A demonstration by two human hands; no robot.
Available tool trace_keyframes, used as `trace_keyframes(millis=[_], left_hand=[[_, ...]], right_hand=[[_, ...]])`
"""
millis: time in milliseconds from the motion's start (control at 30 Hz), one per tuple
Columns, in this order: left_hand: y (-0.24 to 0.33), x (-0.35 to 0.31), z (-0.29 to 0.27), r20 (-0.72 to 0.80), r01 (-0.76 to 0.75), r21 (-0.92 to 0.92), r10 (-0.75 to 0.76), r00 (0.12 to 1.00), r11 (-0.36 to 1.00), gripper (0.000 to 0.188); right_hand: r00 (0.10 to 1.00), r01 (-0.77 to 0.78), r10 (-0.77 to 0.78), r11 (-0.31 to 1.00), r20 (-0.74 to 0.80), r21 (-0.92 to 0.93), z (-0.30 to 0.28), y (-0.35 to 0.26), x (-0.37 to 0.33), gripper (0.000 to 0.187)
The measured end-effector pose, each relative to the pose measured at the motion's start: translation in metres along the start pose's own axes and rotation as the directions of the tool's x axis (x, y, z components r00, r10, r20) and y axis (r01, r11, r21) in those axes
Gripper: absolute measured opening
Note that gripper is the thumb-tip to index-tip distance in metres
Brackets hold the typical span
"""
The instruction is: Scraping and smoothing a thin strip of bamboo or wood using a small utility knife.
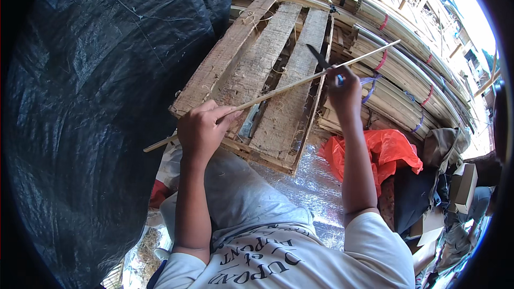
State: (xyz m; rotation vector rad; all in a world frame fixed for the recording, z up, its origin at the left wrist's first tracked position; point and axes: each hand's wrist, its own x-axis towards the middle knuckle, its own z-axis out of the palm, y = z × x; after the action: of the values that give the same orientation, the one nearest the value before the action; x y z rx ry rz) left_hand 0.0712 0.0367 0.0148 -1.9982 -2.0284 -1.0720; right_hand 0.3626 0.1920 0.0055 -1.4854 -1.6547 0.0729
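A long, thin wooden strip (284,89) slants across the view above a slatted wooden pallet (276,48). My left hand (202,128) is closed around the strip toward its lower left end, which sticks out past my wrist. In my right hand (344,86) is a knife (318,56), its dark blade pointing up and to the left. A bit of blue shows at the handle, which my fingers mostly cover. The knife and right hand are at the strip's upper right part; whether the blade touches the wood I cannot tell.
A dark tarpaulin (101,91) hangs along the left. Bundles of wooden strips (412,69), tied with red and purple bands, lie at the far right. An orange-red plastic bag (383,152) sits beside my right forearm, near a cardboard box (465,187). Shavings lie on the pallet.
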Motion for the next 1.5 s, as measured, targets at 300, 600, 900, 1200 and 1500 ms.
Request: trace_keyframes(millis=[300,600,900,1200,1500], left_hand=[[0.001,0.002,-0.002,-0.018,-0.011,-0.004,0.011,1.000,1.000,0.018],[0.002,0.002,0.003,-0.010,-0.005,-0.032,0.005,1.000,0.999,0.015],[0.001,0.002,-0.001,0.001,0.024,-0.010,-0.024,1.000,1.000,0.015],[-0.002,0.000,-0.001,0.007,0.017,-0.035,-0.017,1.000,0.999,0.017],[0.002,0.000,0.001,0.016,0.033,-0.029,-0.032,0.999,0.999,0.015]], right_hand=[[0.983,-0.172,0.173,0.985,-0.066,0.010,-0.016,0.016,0.026,0.007],[0.998,-0.022,0.030,0.986,-0.047,0.166,-0.002,0.016,0.011,0.010],[0.993,0.047,-0.069,0.977,0.098,0.208,0.003,-0.028,-0.027,0.013],[0.992,0.033,-0.064,0.965,0.110,0.262,0.007,-0.027,-0.027,0.010],[0.968,-0.240,0.242,0.970,0.065,-0.031,-0.013,-0.055,-0.017,0.010]])
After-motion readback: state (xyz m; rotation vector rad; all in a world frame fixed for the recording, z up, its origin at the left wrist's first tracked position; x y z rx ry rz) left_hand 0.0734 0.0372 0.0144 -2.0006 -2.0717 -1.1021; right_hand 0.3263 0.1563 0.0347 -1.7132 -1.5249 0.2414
